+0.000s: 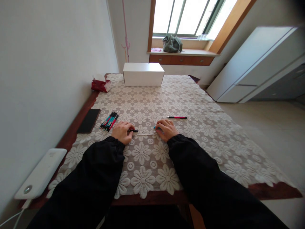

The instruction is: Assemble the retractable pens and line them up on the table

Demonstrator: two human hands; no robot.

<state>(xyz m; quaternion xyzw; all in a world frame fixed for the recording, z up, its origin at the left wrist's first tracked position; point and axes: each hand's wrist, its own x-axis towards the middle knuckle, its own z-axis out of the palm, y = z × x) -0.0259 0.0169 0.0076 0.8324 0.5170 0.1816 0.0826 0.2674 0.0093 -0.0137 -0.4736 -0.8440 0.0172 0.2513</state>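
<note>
Our left grip (pixel 122 132) rests on the lace-covered worktop (pixel 154 198), nearer us than the left end of the white box (pixel 143 76); it is narrow, pinching a short black piece (pixel 135 130). Our right grip (pixel 166 129), on our side of the box's right end, is also narrow, closed around a small blue piece (pixel 154 127). A thin white stick (pixel 147 134) shows straight in front of the box's middle; we cannot tell whether our right grip holds its end. To the box's front left we see a pile of pens (pixel 109 121), to its front right a single red-and-black pen (pixel 177 117).
</note>
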